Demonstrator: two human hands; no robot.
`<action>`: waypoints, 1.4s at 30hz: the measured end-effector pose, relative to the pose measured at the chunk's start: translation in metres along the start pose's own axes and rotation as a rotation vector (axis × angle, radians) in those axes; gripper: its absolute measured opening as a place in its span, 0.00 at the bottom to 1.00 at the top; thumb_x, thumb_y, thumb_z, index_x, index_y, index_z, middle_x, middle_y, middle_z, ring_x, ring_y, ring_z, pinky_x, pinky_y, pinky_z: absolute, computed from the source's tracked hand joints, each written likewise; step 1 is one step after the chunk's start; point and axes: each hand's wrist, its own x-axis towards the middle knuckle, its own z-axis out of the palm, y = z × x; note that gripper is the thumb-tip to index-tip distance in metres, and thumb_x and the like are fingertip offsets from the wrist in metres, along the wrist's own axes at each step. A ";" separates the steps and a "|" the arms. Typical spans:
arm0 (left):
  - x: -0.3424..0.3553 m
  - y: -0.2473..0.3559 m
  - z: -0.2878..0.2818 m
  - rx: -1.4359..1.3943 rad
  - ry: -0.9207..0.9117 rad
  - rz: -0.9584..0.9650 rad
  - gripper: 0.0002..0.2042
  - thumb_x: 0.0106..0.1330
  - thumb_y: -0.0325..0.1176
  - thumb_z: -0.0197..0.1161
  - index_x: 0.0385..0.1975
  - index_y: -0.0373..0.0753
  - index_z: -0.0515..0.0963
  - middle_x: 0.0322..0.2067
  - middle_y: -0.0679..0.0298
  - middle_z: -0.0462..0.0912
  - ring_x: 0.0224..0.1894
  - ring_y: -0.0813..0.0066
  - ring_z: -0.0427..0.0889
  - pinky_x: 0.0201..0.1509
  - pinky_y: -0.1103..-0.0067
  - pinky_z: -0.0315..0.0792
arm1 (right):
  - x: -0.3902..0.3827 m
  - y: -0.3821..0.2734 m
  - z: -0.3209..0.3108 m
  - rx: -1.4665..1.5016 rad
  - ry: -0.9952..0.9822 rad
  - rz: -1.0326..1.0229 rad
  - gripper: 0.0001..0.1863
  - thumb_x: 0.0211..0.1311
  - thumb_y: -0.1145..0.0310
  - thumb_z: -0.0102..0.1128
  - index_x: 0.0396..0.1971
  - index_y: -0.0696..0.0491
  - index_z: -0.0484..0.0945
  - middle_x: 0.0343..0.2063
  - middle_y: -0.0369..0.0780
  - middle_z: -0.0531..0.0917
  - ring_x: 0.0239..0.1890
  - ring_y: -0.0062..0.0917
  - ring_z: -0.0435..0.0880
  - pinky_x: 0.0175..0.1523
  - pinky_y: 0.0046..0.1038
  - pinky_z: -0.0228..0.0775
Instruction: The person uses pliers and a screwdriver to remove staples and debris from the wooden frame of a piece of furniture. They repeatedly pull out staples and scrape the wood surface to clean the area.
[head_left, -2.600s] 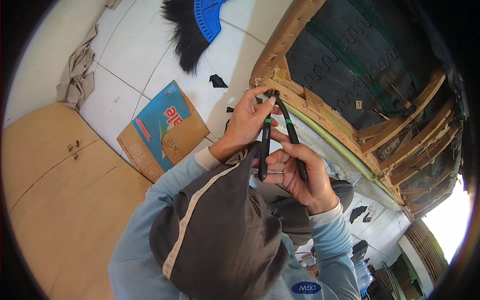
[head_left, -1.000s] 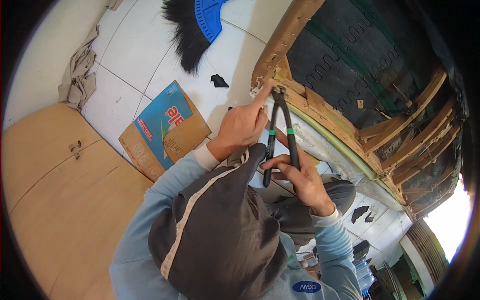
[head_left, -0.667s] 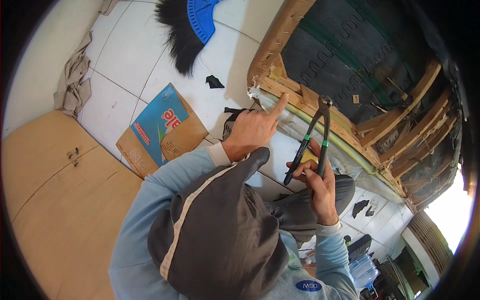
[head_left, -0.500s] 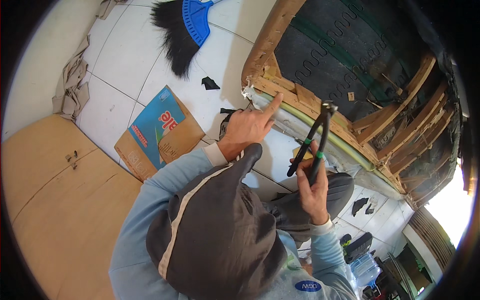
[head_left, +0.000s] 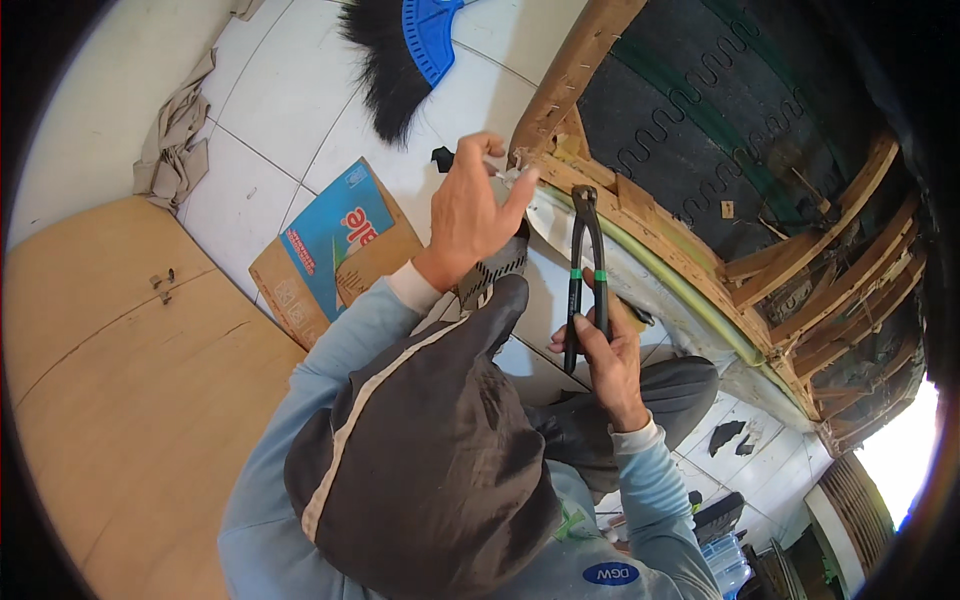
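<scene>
An upholstered furniture frame (head_left: 640,228), stripped to its wooden rails, lies tipped on the floor at upper right. At its near corner my left hand (head_left: 465,220) is curled, thumb and fingers closing on a tuft of torn white padding (head_left: 515,172). My right hand (head_left: 615,368) grips black end-cutting pincers (head_left: 582,235) with green bands on the handles. Their jaws point away from me, just over the wooden rail beside the yellow-green edge strip (head_left: 640,245). I cannot tell whether the jaws touch the wood.
Wavy springs (head_left: 690,95) cross the dark inside of the frame. A blue broom head (head_left: 428,40) with black bristles lies beyond my left hand. Flattened cardboard (head_left: 335,250) is on the tiles, near a tan wooden panel (head_left: 130,380). Black scraps (head_left: 727,435) lie to the right.
My left hand has left the rail, where its index finger pointed, and moved to the torn padding at the corner. The pincers have swung left and straightened, their jaws nearer that corner.
</scene>
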 end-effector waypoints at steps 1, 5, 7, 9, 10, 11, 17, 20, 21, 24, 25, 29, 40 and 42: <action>0.010 0.006 0.001 0.022 0.007 -0.028 0.26 0.66 0.44 0.76 0.57 0.38 0.76 0.47 0.55 0.84 0.42 0.57 0.87 0.44 0.65 0.80 | 0.002 -0.001 0.002 0.012 -0.003 -0.003 0.33 0.78 0.72 0.54 0.80 0.58 0.59 0.32 0.38 0.80 0.40 0.27 0.89 0.50 0.34 0.87; 0.035 -0.002 0.000 0.153 -0.115 0.076 0.16 0.70 0.42 0.74 0.47 0.38 0.81 0.42 0.59 0.86 0.38 0.62 0.88 0.40 0.69 0.79 | 0.008 -0.007 0.004 0.020 -0.039 0.000 0.33 0.79 0.75 0.53 0.81 0.55 0.59 0.32 0.39 0.82 0.42 0.27 0.91 0.51 0.33 0.87; 0.037 -0.015 0.001 0.099 -0.096 0.085 0.12 0.73 0.40 0.72 0.42 0.37 0.82 0.38 0.59 0.87 0.34 0.63 0.88 0.37 0.70 0.79 | 0.008 -0.017 0.007 -0.002 -0.065 0.015 0.33 0.79 0.76 0.52 0.81 0.55 0.58 0.33 0.40 0.83 0.43 0.27 0.91 0.53 0.33 0.87; 0.041 -0.019 0.002 0.003 -0.090 0.030 0.11 0.74 0.38 0.70 0.41 0.36 0.82 0.34 0.58 0.87 0.32 0.62 0.88 0.36 0.71 0.79 | 0.009 -0.015 0.007 0.062 -0.097 0.038 0.34 0.79 0.75 0.51 0.82 0.54 0.56 0.37 0.43 0.86 0.46 0.28 0.91 0.55 0.33 0.86; 0.043 -0.020 0.004 -0.045 -0.088 0.003 0.10 0.75 0.37 0.69 0.40 0.35 0.82 0.33 0.57 0.87 0.30 0.62 0.88 0.35 0.72 0.79 | 0.009 -0.014 0.007 0.093 -0.112 0.048 0.35 0.80 0.74 0.50 0.82 0.54 0.54 0.39 0.45 0.87 0.47 0.29 0.91 0.56 0.34 0.85; 0.046 -0.026 0.008 -0.074 -0.074 0.002 0.11 0.75 0.37 0.69 0.41 0.35 0.82 0.33 0.57 0.87 0.30 0.62 0.88 0.35 0.72 0.79 | 0.010 -0.018 0.011 0.119 -0.130 0.092 0.35 0.80 0.73 0.50 0.82 0.54 0.53 0.42 0.47 0.88 0.49 0.29 0.90 0.56 0.34 0.85; 0.047 -0.072 0.038 -0.149 0.054 0.127 0.08 0.77 0.34 0.67 0.44 0.36 0.79 0.33 0.57 0.86 0.30 0.63 0.87 0.35 0.71 0.80 | 0.015 -0.041 0.043 0.414 -0.239 0.225 0.37 0.79 0.71 0.46 0.83 0.53 0.45 0.53 0.56 0.87 0.54 0.32 0.89 0.60 0.35 0.84; 0.042 -0.073 0.040 -0.263 0.078 0.120 0.04 0.76 0.30 0.65 0.43 0.38 0.79 0.34 0.57 0.84 0.31 0.55 0.85 0.37 0.68 0.79 | 0.017 -0.061 0.051 0.341 -0.234 0.254 0.39 0.79 0.70 0.46 0.83 0.54 0.41 0.57 0.58 0.85 0.53 0.33 0.90 0.59 0.37 0.86; 0.039 -0.071 0.038 -0.278 0.074 0.133 0.03 0.76 0.28 0.64 0.43 0.38 0.79 0.36 0.57 0.84 0.32 0.55 0.85 0.38 0.69 0.79 | 0.016 -0.070 0.058 0.353 -0.227 0.259 0.39 0.80 0.70 0.46 0.83 0.54 0.41 0.58 0.58 0.84 0.52 0.33 0.90 0.59 0.37 0.86; 0.030 -0.063 0.028 -0.290 0.030 0.183 0.04 0.75 0.23 0.61 0.44 0.39 0.79 0.40 0.56 0.83 0.38 0.55 0.85 0.42 0.69 0.79 | 0.020 -0.081 0.067 0.427 -0.222 0.274 0.37 0.81 0.67 0.49 0.82 0.53 0.45 0.59 0.57 0.83 0.51 0.32 0.89 0.56 0.38 0.87; 0.028 -0.060 0.026 -0.288 0.010 0.200 0.05 0.74 0.21 0.60 0.44 0.39 0.79 0.42 0.56 0.82 0.40 0.54 0.85 0.44 0.68 0.79 | 0.022 -0.086 0.072 0.444 -0.207 0.277 0.35 0.81 0.66 0.50 0.80 0.53 0.48 0.59 0.56 0.83 0.51 0.31 0.88 0.56 0.39 0.87; 0.021 -0.062 0.023 -0.323 0.005 0.183 0.07 0.73 0.19 0.59 0.43 0.39 0.80 0.45 0.56 0.83 0.44 0.52 0.86 0.48 0.68 0.80 | 0.034 -0.107 0.098 0.524 -0.176 0.300 0.28 0.81 0.62 0.55 0.73 0.53 0.58 0.53 0.49 0.83 0.49 0.30 0.86 0.54 0.41 0.87; 0.020 -0.068 0.016 -0.296 -0.085 0.130 0.09 0.73 0.16 0.57 0.45 0.36 0.80 0.48 0.56 0.83 0.46 0.62 0.85 0.51 0.73 0.79 | 0.027 -0.096 0.104 0.426 0.005 0.183 0.28 0.76 0.70 0.53 0.72 0.60 0.63 0.36 0.39 0.78 0.35 0.27 0.84 0.40 0.34 0.81; 0.021 -0.066 0.017 -0.323 -0.091 0.116 0.09 0.73 0.16 0.57 0.45 0.36 0.80 0.48 0.57 0.83 0.44 0.65 0.85 0.50 0.74 0.79 | 0.027 -0.074 0.081 0.182 -0.075 0.063 0.31 0.76 0.71 0.53 0.76 0.60 0.61 0.35 0.39 0.78 0.35 0.27 0.83 0.39 0.33 0.80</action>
